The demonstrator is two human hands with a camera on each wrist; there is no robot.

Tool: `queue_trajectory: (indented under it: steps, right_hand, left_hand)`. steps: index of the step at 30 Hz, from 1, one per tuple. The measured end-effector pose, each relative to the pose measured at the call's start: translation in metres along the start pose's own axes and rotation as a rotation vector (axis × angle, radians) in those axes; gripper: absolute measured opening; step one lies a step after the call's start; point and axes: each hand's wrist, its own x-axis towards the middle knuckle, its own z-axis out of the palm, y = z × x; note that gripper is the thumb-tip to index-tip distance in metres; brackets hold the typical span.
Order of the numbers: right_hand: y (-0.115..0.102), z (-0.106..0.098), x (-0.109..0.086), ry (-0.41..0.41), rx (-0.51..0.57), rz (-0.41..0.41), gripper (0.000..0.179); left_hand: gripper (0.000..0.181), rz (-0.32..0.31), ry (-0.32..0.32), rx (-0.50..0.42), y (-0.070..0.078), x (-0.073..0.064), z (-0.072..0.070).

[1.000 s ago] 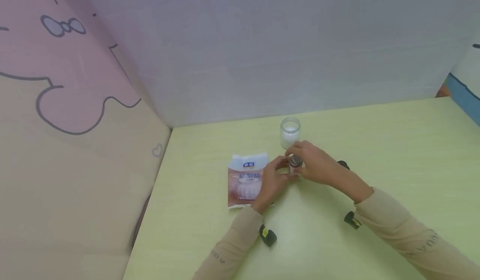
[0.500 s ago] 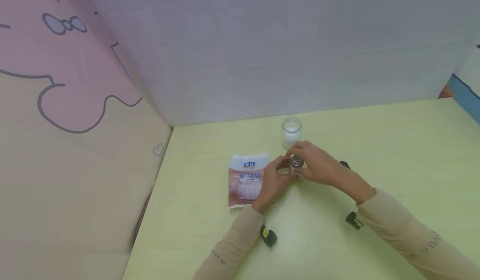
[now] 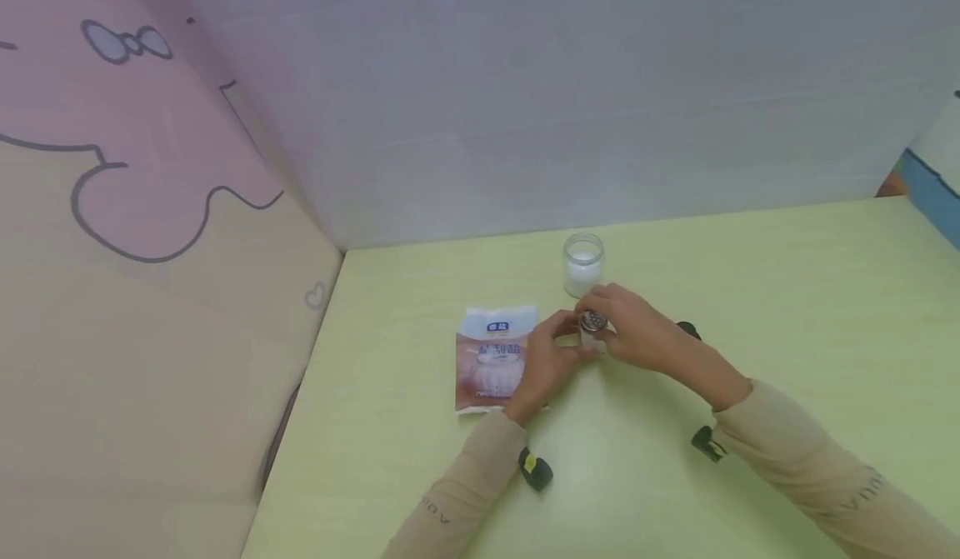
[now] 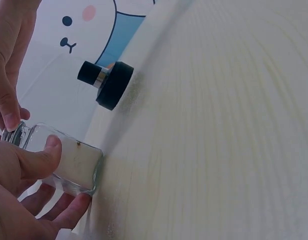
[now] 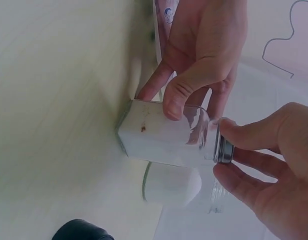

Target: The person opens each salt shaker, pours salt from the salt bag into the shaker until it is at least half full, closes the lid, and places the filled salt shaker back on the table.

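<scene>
A square glass shaker [image 5: 164,130] of white grains, probably salt, stands upright on the table between my hands. My left hand [image 3: 551,363] grips its body, thumb on one side and fingers on the other. My right hand [image 3: 633,326] pinches its perforated metal cap [image 3: 594,321] between thumb and fingers. In the left wrist view the cap is mostly covered by the right fingers, while the shaker body [image 4: 76,165] shows clearly, with a small brown speck on it. Just behind the hands is an open glass jar [image 3: 583,267] partly filled with white grains.
A printed packet [image 3: 491,367] lies flat left of the left hand, partly covered by it. A black object with a metal band [image 4: 111,85] stands on the table to the right, mostly behind the right forearm in the head view. A grey-white wall [image 3: 525,126] borders the table's back.
The right thumb and fingers have shifted slightly around the cap. The left hand keeps its hold on the shaker; jar and packet stay in place.
</scene>
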Motion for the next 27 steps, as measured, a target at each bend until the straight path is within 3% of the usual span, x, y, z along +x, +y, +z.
queue_trajectory:
  steps: [6,13,16,19,27]
  right_hand:
    - [-0.003,0.0,-0.001,0.021,-0.018,0.014,0.03]
    - [-0.003,-0.003,-0.013,0.087,0.01,0.039,0.04]
    - [-0.004,-0.008,-0.018,0.139,0.024,0.051,0.045]
    - [-0.005,-0.015,-0.023,0.198,0.032,0.076,0.051]
    - [0.002,-0.029,-0.038,0.318,0.029,0.112,0.057]
  left_hand:
    - [0.042,-0.021,-0.02,0.022,0.001,0.0,-0.003]
    - [0.054,-0.069,-0.149,0.016,0.007,0.003,-0.018]
    - [0.056,-0.073,-0.168,-0.02,0.015,0.006,-0.028]
    - [0.052,-0.05,-0.138,-0.057,0.023,0.012,-0.036]
    - [0.05,0.015,0.05,-0.126,0.029,0.034,-0.046]
